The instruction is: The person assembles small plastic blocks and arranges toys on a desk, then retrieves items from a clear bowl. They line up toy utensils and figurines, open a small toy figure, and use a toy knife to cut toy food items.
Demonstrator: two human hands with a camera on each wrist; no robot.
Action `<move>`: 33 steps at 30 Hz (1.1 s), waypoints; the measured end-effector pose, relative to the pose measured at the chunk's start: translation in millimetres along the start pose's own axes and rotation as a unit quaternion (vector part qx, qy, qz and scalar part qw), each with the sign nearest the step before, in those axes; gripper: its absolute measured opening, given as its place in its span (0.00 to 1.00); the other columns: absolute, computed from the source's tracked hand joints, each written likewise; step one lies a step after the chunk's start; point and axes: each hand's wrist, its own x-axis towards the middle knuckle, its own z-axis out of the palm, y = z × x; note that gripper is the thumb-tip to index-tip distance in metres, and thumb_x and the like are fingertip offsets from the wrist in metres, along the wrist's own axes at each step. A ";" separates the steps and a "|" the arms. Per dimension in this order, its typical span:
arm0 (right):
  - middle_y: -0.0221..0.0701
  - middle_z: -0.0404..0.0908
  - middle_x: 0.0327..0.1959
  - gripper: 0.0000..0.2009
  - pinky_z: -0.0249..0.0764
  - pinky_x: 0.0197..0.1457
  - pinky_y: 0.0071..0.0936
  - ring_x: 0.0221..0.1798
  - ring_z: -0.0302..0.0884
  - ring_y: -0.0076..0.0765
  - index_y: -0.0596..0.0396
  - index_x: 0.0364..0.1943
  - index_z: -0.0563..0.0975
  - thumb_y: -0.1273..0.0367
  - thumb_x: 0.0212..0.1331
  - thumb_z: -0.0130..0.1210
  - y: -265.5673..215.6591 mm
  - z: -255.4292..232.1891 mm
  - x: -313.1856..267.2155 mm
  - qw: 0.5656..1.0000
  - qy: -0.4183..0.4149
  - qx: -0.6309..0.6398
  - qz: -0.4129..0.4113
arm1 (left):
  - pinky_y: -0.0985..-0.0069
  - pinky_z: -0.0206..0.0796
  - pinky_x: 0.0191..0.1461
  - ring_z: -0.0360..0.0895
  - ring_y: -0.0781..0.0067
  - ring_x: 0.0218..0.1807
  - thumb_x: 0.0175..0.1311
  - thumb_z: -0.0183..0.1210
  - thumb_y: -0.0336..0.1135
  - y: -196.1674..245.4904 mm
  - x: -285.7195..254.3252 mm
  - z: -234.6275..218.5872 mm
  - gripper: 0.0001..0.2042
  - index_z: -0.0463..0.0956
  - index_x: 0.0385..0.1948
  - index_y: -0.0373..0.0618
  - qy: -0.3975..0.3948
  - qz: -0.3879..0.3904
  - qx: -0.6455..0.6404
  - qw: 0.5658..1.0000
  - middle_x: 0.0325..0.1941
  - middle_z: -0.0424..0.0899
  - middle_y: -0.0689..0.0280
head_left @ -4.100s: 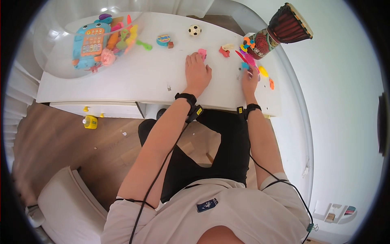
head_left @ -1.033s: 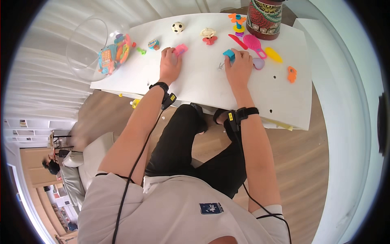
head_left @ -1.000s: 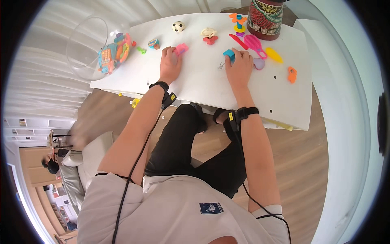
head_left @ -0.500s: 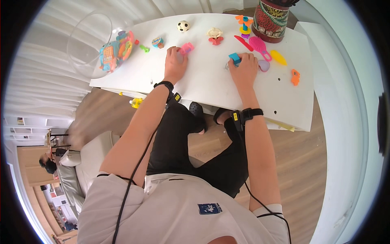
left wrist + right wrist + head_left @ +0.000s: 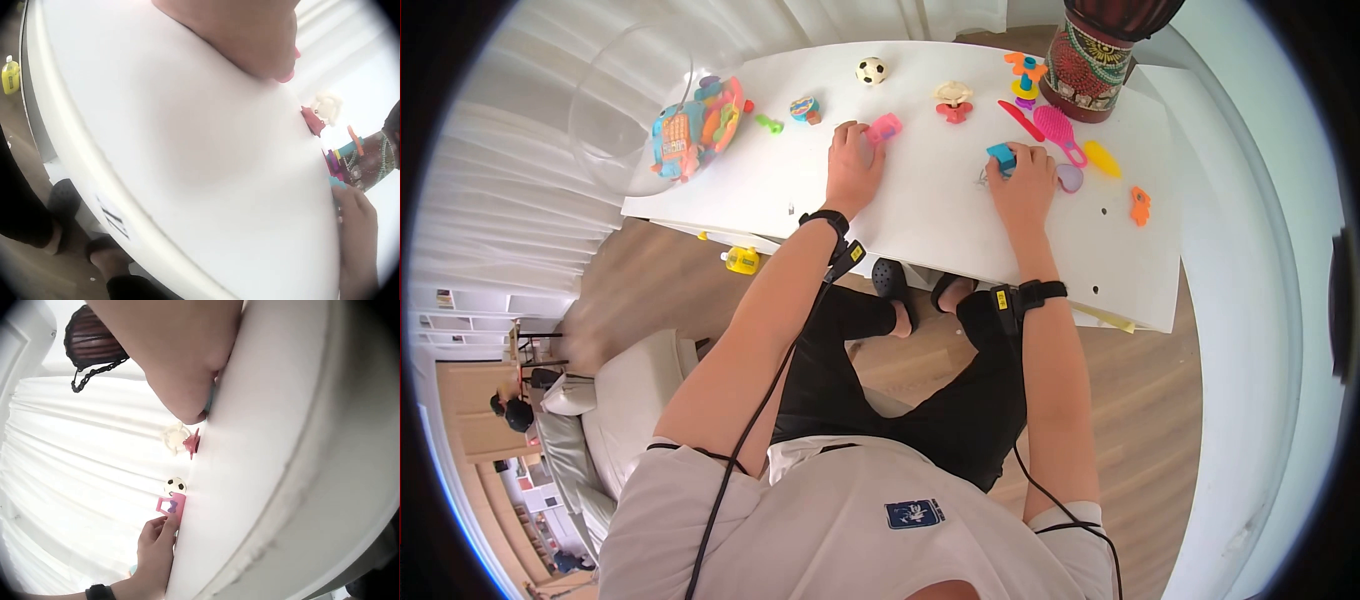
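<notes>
Pink toy [image 5: 885, 128] | left hand [image 5: 854, 172] pinching it | blue toy [image 5: 1002, 156] | right hand [image 5: 1026, 188] gripping it

The right hand [image 5: 1025, 188] is hiding part of the blue toy [image 5: 1002, 157]; in the left wrist view, the top edge is cropping the left hand [image 5: 855, 172], which is covering most of the pink toy cup [image 5: 886, 128]; the head view is cropping the djembe [image 5: 1090, 65]

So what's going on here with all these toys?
A person is handling toys at a white table. The left hand holds a pink toy, and the right hand holds a small blue toy. Farther back lie other toys, including a soccer ball and a pink hairbrush.
</notes>
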 end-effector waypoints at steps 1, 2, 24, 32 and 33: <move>0.34 0.78 0.46 0.17 0.70 0.58 0.48 0.54 0.75 0.48 0.49 0.47 0.81 0.61 0.55 0.68 1.0 -0.6 -0.8 1.000 -0.007 0.005 -0.003 | 0.52 0.65 0.70 0.71 0.40 0.66 0.67 0.65 0.34 0.0 -0.7 -0.4 0.21 0.72 0.60 0.42 -0.006 0.001 -0.004 1.000 0.67 0.71 0.48; 0.34 0.79 0.46 0.17 0.70 0.58 0.48 0.54 0.75 0.48 0.49 0.48 0.81 0.61 0.56 0.68 2.2 -1.0 -1.4 1.000 -0.013 0.009 -0.005 | 0.52 0.65 0.70 0.71 0.40 0.66 0.67 0.65 0.34 -0.3 -0.1 -0.8 0.21 0.72 0.60 0.42 -0.005 -0.001 -0.008 1.000 0.67 0.71 0.48; 0.33 0.78 0.54 0.25 0.68 0.65 0.44 0.62 0.72 0.45 0.50 0.58 0.80 0.67 0.53 0.67 -16.4 -18.1 3.9 0.983 -0.060 0.103 -0.139 | 0.56 0.59 0.74 0.70 0.56 0.71 0.65 0.68 0.48 13.3 -1.2 -10.7 0.30 0.73 0.69 0.53 -0.072 0.076 0.056 0.993 0.68 0.75 0.58; 0.33 0.77 0.54 0.16 0.68 0.65 0.45 0.62 0.71 0.45 0.49 0.48 0.85 0.65 0.54 0.68 -26.8 -23.0 3.4 0.969 -0.096 0.090 -0.211 | 0.56 0.57 0.76 0.69 0.57 0.71 0.59 0.73 0.53 14.7 -0.2 -9.9 0.35 0.73 0.66 0.46 -0.067 0.067 0.051 0.994 0.67 0.76 0.59; 0.33 0.77 0.54 0.16 0.68 0.65 0.45 0.62 0.71 0.45 0.49 0.48 0.85 0.65 0.54 0.68 -27.0 -22.4 3.1 0.969 -0.096 0.090 -0.210 | 0.56 0.58 0.76 0.70 0.57 0.71 0.59 0.73 0.53 15.1 -0.3 -10.1 0.36 0.73 0.66 0.46 -0.068 0.063 0.057 0.994 0.67 0.76 0.60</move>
